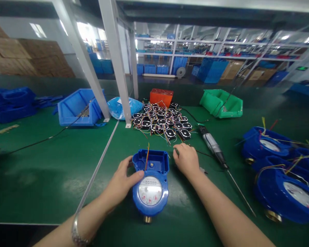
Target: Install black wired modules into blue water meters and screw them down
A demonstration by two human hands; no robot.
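A blue water meter (150, 192) stands upright on the green bench in front of me, its round dial facing up and its brass fitting toward me. Its open rectangular compartment (158, 161) is on the far side, with red and yellow wires (147, 156) rising out of it. My left hand (126, 176) grips the meter's left side, thumb on the top near the dial. Just right of the compartment, my right hand (187, 159) rests low over the bench with curled fingers; whatever they may hold is hidden. A small metal piece (203, 170) pokes out beside that hand.
Beyond lie several black wired modules (161, 121) before an orange box (161, 97). An electric screwdriver (213, 147) with a long bit lies at right, near more blue meters (285, 185). Blue bin (74, 106), green bin (221, 103) and a metal post (118, 68) stand farther back.
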